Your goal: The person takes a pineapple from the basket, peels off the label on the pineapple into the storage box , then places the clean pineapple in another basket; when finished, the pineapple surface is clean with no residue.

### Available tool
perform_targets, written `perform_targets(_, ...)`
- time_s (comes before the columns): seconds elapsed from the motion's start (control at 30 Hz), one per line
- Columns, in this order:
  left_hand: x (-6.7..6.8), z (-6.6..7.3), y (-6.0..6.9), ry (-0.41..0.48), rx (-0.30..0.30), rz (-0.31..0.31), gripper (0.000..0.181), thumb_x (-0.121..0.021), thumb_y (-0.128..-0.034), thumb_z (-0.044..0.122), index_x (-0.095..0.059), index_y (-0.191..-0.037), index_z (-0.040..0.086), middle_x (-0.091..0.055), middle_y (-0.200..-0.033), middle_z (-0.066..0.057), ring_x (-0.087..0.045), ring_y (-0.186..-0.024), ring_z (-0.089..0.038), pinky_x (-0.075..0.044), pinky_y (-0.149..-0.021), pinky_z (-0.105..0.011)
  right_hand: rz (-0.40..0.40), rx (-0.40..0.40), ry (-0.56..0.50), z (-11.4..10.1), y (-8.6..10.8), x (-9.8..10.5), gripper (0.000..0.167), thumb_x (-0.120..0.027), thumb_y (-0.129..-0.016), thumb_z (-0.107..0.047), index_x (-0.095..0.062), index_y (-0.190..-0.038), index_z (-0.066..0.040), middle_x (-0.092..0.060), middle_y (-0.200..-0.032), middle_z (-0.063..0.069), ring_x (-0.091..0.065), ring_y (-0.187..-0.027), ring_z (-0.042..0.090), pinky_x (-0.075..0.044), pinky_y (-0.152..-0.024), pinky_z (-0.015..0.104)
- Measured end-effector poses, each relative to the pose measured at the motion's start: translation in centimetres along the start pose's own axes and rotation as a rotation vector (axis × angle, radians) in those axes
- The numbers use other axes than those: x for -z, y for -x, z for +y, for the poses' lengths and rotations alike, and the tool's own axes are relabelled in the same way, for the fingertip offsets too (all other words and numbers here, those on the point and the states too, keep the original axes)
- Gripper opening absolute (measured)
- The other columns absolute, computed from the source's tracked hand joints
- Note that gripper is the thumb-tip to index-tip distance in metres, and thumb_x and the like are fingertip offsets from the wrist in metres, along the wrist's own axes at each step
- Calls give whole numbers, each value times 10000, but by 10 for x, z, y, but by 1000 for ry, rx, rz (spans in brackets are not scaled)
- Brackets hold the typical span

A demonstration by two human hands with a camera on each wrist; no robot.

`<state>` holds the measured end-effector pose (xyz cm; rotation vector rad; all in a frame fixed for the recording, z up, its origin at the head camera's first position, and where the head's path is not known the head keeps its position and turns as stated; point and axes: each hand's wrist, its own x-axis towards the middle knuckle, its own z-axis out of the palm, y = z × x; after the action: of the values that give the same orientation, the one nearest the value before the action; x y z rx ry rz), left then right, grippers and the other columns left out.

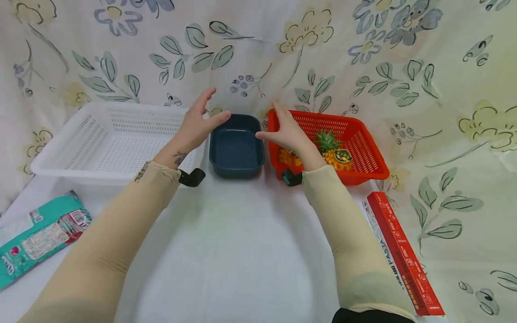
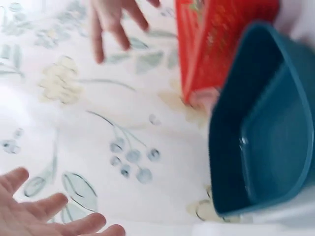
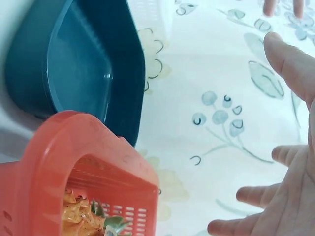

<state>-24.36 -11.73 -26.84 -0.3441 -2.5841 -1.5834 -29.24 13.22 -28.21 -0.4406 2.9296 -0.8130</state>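
Both hands hang in the air on either side of a dark teal dish (image 1: 237,150), fingers spread and holding nothing. The left hand (image 1: 196,127) is between the white basket and the dish; its fingers (image 2: 47,206) show at the lower left of the left wrist view. Over the left part of the red basket (image 1: 363,154) is the right hand (image 1: 288,132), its thumb pointing toward the dish. The dish (image 2: 275,132) looks empty inside. Orange pineapple-like items (image 1: 339,159) with a green crown lie in the red basket, partly behind the right wrist.
A white perforated basket (image 1: 72,172) stands at the left, with a teal and red packet (image 1: 44,235) in front of it. Along the right edge of the table lies a long red pasta box (image 1: 404,253). Flower-patterned cloth (image 1: 258,54) hangs behind.
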Motion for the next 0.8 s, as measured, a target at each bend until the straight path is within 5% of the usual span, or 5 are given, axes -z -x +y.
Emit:
perform_targets(0.23, 8, -5, 49, 159, -97, 116, 690, -627, -866, 285, -277, -1455, 196, -300, -1473, -79, -357, -1294, -317, -358, -1010, -536, 19, -38, -71, 2, 16, 1, 1000, -672, -780, -495, -6, -1495, -282, -124, -1556, -7, -177, -1410, 205, -263, -1097, 488)
perform_targets(0.53, 6, -36, 112, 386, -187, 273, 549, -585, -805, -4, -429, -1318, 116, -513, -1148, -43, -540, -980, -156, -474, -783, -152, 41, -119, -142, 16, 31, 2, 930, -693, -779, -468, -126, -1488, -267, -191, -1538, -15, -216, -1397, 220, -276, -1083, 516)
perform_targets(0.8, 7, -71, 153, 462, -146, 384, 460, -576, -776, -131, -541, -1152, 133, -585, -954, -58, -611, -747, -93, -519, -577, -158, 47, -129, -160, 29, 35, -1, 910, -691, -781, -464, -150, -1484, -264, -232, -1524, -2, -245, -1383, 227, -277, -1079, 524)
